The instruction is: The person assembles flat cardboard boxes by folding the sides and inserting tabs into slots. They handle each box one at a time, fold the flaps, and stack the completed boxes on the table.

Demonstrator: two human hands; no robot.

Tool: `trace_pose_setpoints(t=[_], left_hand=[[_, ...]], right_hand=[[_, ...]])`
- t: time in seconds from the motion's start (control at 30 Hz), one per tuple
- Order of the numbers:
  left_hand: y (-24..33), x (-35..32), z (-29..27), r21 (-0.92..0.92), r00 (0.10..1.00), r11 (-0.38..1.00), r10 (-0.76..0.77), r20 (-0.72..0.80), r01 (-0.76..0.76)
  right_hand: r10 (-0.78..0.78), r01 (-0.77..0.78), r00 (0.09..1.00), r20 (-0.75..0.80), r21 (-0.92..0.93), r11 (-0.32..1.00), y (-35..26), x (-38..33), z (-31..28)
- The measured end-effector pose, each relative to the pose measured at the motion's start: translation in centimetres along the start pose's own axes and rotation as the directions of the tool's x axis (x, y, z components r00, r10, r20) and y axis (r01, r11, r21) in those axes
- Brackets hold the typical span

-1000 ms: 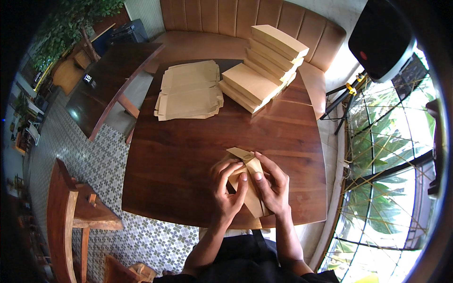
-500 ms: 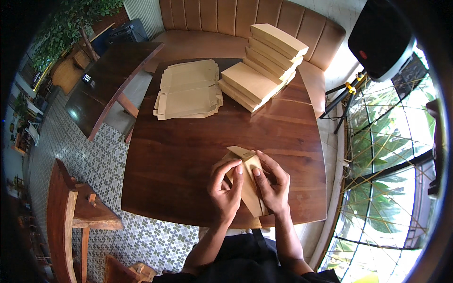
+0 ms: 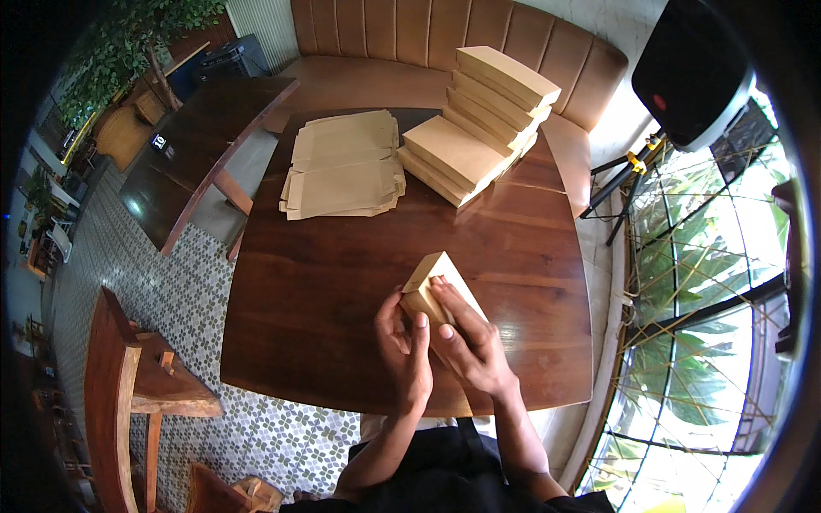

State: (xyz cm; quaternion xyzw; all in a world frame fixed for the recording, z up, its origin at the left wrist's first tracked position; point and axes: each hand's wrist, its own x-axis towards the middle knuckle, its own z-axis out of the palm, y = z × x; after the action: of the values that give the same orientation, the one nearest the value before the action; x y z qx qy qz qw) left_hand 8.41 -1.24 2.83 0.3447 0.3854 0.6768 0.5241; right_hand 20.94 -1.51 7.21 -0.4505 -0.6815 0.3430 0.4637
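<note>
A small brown cardboard box stands tilted between my two hands, above the near part of the dark wooden table. My left hand grips its left side, fingers behind and thumb up along the near side. With fingers stretched along its face, my right hand presses the box from the right, the thumb pointing toward my left hand. The lower part of the box is hidden by my hands. Farther off lies a stack of flat, unfolded cardboard blanks. Beside it rises a pile of folded cardboard boxes.
The wooden table has a curved left edge. A brown padded bench runs behind it. At the right are a black speaker on a stand and a window with bars. A wooden chair and a second table stand left.
My right hand has shifted from pinching the box's upper corner to lying along its side. The box has turned, and the flap that stuck out at its top now appears folded in.
</note>
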Motion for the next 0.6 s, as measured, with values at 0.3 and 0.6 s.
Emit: trace_pose_setpoints(t=[0.3,0.6], left_hand=[[-0.5,1.8,-3.3,0.133,0.999,0.990,-0.044,-0.015,0.046],[-1.4,2.9,-5.0,0.058,0.962,0.979,-0.178,-0.207,0.193]], right_hand=[[-0.033,-0.031,0.968,-0.247,-0.252,0.967,3.4,-1.9,-1.4],[0.547,-0.561,0.827,0.129,0.132,0.817,3.6,-3.2,-0.9]])
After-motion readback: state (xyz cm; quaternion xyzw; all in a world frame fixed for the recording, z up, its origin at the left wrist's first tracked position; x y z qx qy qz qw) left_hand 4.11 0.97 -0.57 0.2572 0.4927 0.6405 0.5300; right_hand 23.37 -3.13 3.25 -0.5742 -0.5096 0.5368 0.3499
